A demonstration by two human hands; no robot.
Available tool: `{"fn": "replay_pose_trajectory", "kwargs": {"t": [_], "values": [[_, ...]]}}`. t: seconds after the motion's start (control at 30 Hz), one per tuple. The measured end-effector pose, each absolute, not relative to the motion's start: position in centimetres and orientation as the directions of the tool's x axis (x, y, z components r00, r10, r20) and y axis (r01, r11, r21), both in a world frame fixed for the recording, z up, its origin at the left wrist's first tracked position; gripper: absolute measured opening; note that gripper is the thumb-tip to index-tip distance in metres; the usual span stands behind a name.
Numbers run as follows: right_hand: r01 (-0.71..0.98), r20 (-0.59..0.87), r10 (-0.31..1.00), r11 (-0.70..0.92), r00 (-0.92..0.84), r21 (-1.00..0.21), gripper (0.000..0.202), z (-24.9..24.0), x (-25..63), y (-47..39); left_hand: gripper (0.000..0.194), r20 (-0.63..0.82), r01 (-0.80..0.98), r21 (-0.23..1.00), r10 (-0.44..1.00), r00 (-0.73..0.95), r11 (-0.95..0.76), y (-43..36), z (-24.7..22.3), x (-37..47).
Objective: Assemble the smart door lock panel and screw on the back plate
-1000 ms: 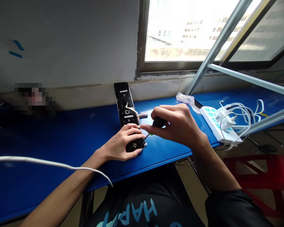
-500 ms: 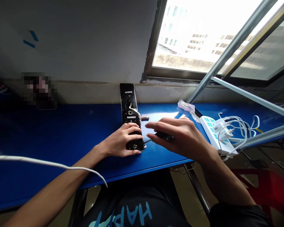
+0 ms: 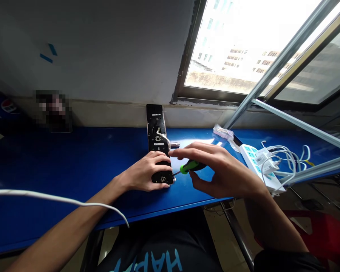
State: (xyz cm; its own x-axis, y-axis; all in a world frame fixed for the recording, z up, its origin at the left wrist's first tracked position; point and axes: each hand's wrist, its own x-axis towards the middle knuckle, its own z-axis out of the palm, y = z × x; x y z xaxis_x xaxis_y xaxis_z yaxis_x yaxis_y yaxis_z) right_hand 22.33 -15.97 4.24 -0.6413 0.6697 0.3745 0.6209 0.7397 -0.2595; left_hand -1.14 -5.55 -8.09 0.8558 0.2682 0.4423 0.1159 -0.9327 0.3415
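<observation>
A long black panel (image 3: 155,121) with a white cable (image 3: 164,139) on it lies on the blue table (image 3: 73,158). My left hand (image 3: 147,170) grips its near end, fingers across the top and thumb along the near edge. My right hand (image 3: 215,166) holds a green and black screwdriver (image 3: 191,166) whose shaft reaches the panel's right edge near the bottom. The index finger is stretched toward the panel and the thumb is lowered off the handle's front. A small silver cylinder (image 3: 175,144) lies right of the panel.
A white power strip (image 3: 251,158) with plugs and cables (image 3: 291,151) stands at the right, beside a plastic bag (image 3: 225,133). Metal frame bars (image 3: 303,122) cross there. A loose white cord (image 3: 59,198) hangs at the left; a pixelated patch is behind.
The fingers of my right hand have spread, with the thumb lower, so that the green handle shows. The left hand still grips the panel. The view has shifted slightly.
</observation>
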Motion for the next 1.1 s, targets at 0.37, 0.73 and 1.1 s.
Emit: {"fn": "replay_pose_trajectory", "kwargs": {"t": [0.37, 0.73, 1.1], "values": [[0.68, 0.44, 0.701, 0.694, -0.561, -0.237, 0.047, 3.99, 22.78, -15.72, 0.045, 0.426, 0.124, 0.355, 0.278, 0.861, -0.927, -5.5, -7.92, -1.13], [0.686, 0.458, 0.699, 0.69, -0.548, -0.232, 0.044, 3.94, 22.88, -16.03, 0.045, 0.416, 0.132, 0.355, 0.283, 0.864, -0.925, -5.47, -8.08, -1.05], [0.682, 0.451, 0.708, 0.685, -0.543, -0.256, 0.035, 3.92, 23.18, -15.82, 0.044, 0.4, 0.146, 0.344, 0.286, 0.871, -0.928, -5.39, -8.05, -1.02]]}}
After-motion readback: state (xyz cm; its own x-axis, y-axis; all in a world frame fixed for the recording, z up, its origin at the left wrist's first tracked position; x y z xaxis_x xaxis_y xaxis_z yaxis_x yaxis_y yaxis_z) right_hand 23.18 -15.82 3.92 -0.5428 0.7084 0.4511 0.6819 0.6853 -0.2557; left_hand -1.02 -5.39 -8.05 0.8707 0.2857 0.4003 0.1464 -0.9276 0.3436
